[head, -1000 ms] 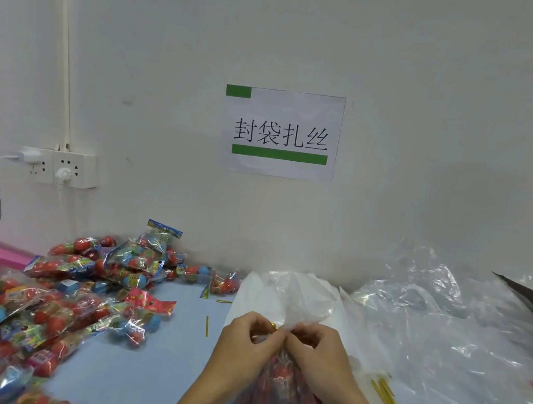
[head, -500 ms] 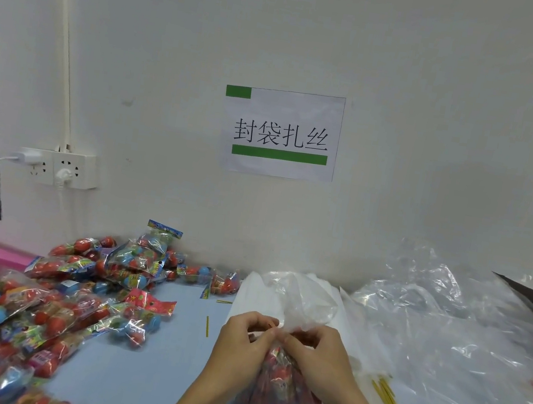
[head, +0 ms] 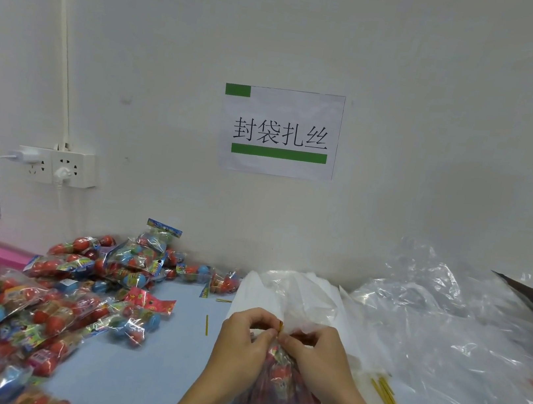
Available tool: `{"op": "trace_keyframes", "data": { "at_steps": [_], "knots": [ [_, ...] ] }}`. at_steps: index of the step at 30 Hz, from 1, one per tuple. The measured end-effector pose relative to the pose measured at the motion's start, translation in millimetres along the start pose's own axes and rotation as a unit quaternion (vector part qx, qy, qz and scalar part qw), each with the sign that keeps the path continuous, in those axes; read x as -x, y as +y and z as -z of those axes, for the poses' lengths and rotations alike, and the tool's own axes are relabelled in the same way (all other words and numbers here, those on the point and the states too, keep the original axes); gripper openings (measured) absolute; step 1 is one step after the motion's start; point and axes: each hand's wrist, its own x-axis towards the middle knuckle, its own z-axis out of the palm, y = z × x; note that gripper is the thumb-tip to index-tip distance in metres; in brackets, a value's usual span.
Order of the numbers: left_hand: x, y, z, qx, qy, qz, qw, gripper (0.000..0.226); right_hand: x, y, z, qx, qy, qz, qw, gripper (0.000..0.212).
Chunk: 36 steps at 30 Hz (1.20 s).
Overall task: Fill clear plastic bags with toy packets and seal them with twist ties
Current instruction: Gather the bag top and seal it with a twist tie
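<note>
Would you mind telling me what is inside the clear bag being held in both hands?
The clear bag holds red toy packets, visible through the plastic. The left hand and right hand pinch its neck at a gold twist tie, hiding the upper contents; the count is unclear.

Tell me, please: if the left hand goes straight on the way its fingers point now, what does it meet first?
The left hand points right, toward the bag neck. It would first meet the gold twist tie that it pinches there, then the fingers of the right hand just behind. Depth is unclear.
</note>
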Motion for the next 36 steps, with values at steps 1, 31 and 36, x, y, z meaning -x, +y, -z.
{"op": "trace_keyframes", "data": {
  "at_steps": [1, 31, 36],
  "knots": [
    [0.0, 0.3, 0.1, -0.007, 0.002, -0.009, 1.0, 0.029, 0.8, -0.8, 0.4, -0.002, -0.002, 0.002, 1.0, 0.01],
    [0.2, 2.0, 22.6, -0.189, -0.034, -0.205, 0.96, 0.029, 7.0, -8.4, 1.9, -0.027, -0.047, 0.003, 0.999, 0.025],
    [0.2, -2.2, 17.8, -0.176, -0.013, -0.21, 0.962, 0.033, 6.1, -7.6, 2.2, -0.031, -0.037, 0.001, 0.999, 0.023]
  ]
}}
